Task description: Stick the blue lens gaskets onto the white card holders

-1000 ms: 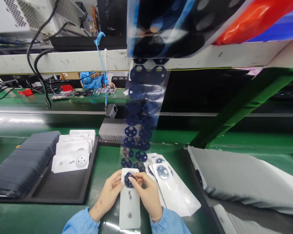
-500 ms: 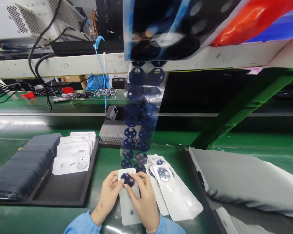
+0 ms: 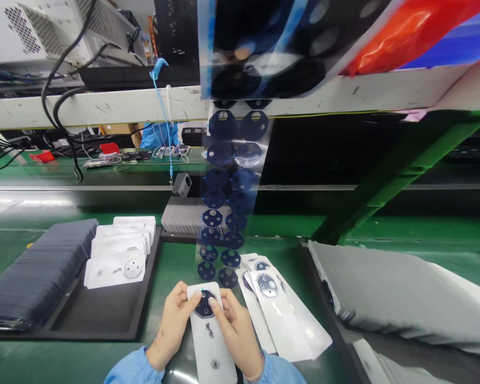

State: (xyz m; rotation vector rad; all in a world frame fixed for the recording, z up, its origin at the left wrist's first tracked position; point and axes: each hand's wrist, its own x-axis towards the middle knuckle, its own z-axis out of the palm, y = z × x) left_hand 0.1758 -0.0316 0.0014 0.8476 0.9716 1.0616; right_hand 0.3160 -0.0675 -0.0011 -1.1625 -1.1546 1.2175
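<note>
Between my two hands is a white phone back cover with dark lettering and a small round emblem. A dark octagonal sticker with round holes lies over its upper end. My left hand grips the cover's left edge, its thumb pressing on the sticker. From the right side my right hand grips the same cover, thumb also on the sticker. The fingers behind the cover are partly hidden. Just right of my hands lie several overlapping white covers bearing similar octagonal pieces.
A clear strip of dark octagonal stickers hangs from the shelf beam. At left, a black tray holds dark sheets and white covers. Behind stands a row of pale covers. Grey-wrapped stacks fill the right tray.
My fingers have spread from the middle of the sticker toward the cover's upper edges, uncovering the sticker's holes and the lettering. The cover has shifted slightly down and toward me.
</note>
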